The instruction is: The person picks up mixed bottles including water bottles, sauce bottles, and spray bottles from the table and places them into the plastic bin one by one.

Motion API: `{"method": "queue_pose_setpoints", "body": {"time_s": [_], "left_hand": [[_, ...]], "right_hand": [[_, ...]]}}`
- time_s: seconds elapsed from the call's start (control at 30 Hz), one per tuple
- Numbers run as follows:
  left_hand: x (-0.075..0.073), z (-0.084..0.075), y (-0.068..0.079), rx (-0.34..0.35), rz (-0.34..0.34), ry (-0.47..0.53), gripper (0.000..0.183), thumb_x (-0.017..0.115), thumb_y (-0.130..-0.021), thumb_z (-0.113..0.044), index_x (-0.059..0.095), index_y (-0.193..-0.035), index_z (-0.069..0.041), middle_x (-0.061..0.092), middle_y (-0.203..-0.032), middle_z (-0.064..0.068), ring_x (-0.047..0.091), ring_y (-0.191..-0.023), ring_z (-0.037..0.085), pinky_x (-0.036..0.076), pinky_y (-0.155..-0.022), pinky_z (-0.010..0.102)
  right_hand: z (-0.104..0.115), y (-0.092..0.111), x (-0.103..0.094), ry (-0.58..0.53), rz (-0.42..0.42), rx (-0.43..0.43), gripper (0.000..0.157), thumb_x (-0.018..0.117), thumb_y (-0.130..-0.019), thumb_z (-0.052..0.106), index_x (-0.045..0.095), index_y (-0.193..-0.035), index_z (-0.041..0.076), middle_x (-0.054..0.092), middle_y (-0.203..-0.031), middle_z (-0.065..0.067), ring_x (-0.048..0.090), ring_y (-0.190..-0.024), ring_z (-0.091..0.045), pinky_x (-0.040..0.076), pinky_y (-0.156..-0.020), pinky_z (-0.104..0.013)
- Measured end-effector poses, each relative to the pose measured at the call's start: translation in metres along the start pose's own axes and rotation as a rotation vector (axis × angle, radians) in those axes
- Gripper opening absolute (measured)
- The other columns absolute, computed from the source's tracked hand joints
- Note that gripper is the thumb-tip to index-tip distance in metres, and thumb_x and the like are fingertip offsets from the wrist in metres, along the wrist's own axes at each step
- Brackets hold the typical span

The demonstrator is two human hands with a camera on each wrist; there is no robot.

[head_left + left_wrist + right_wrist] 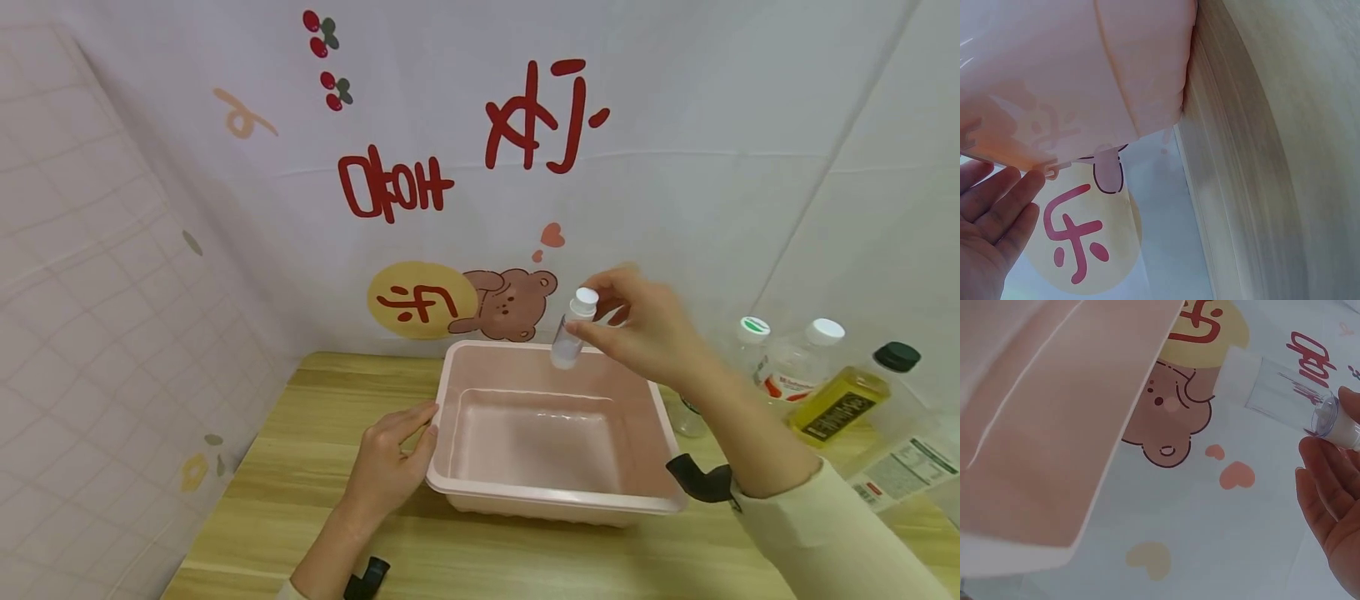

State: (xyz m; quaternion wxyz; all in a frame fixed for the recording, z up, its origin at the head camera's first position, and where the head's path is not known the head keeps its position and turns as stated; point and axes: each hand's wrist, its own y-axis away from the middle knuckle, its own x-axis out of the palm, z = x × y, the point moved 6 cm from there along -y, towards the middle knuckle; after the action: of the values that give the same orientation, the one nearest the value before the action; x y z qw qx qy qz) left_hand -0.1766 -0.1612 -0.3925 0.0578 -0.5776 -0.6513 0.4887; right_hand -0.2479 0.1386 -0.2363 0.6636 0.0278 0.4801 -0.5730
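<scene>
A small clear plastic bottle with a white cap hangs over the back rim of a pink plastic basin. My right hand pinches it near the capped end with thumb and fingers. The right wrist view shows the bottle tilted, its see-through middle between two white ends. At the basin's left side, my left hand touches the rim with its fingertips. In the left wrist view those fingers are fairly straight against the rim, and the thumb is hidden. I see nothing lying in the basin.
Right of the basin stand several bottles: one with a green-and-white cap, a white-capped one, a yellow oil bottle and a labelled clear one, partly behind my right arm. A printed cloth hangs behind the wooden table.
</scene>
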Motion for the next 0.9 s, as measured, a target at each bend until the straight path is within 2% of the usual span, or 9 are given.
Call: {"method": "queue_pose_setpoints", "body": {"time_s": [0.23, 0.43, 0.7, 0.9], "left_hand": [[0.001, -0.002, 0.0, -0.002, 0.006, -0.01, 0.03, 0.075, -0.088, 0.0, 0.078, -0.117, 0.004, 0.076, -0.117, 0.018, 0.074, -0.106, 0.034, 0.063, -0.085, 0.05], [0.002, -0.004, 0.0, 0.005, 0.011, -0.011, 0.03, 0.074, -0.088, 0.0, 0.077, -0.118, 0.004, 0.076, -0.118, 0.018, 0.074, -0.107, 0.034, 0.063, -0.086, 0.05], [0.001, -0.002, 0.001, -0.007, 0.011, -0.007, 0.03, 0.074, -0.088, 0.0, 0.077, -0.118, 0.004, 0.076, -0.119, 0.017, 0.074, -0.107, 0.033, 0.063, -0.086, 0.049], [0.0, -0.001, 0.0, -0.006, 0.01, -0.012, 0.031, 0.075, -0.089, -0.001, 0.077, -0.119, 0.004, 0.075, -0.12, 0.017, 0.074, -0.107, 0.033, 0.063, -0.086, 0.049]], "right_hand": [[-0.004, -0.009, 0.016, -0.001, 0.064, 0.024, 0.029, 0.086, -0.086, 0.012, 0.07, -0.109, 0.007, 0.074, -0.094, -0.003, 0.07, -0.084, -0.016, 0.058, -0.07, -0.028], [-0.01, -0.013, 0.034, -0.009, 0.14, 0.06, 0.032, 0.086, -0.087, 0.016, 0.069, -0.112, 0.009, 0.073, -0.093, -0.001, 0.068, -0.086, -0.016, 0.058, -0.075, -0.037], [-0.015, -0.018, 0.061, 0.015, 0.23, 0.105, 0.029, 0.085, -0.088, 0.021, 0.066, -0.109, 0.013, 0.071, -0.09, 0.001, 0.067, -0.084, -0.016, 0.054, -0.073, -0.038], [-0.02, -0.023, 0.085, 0.015, 0.292, 0.124, 0.028, 0.085, -0.087, 0.022, 0.066, -0.105, 0.013, 0.071, -0.089, 0.003, 0.067, -0.086, -0.016, 0.055, -0.076, -0.037]]}}
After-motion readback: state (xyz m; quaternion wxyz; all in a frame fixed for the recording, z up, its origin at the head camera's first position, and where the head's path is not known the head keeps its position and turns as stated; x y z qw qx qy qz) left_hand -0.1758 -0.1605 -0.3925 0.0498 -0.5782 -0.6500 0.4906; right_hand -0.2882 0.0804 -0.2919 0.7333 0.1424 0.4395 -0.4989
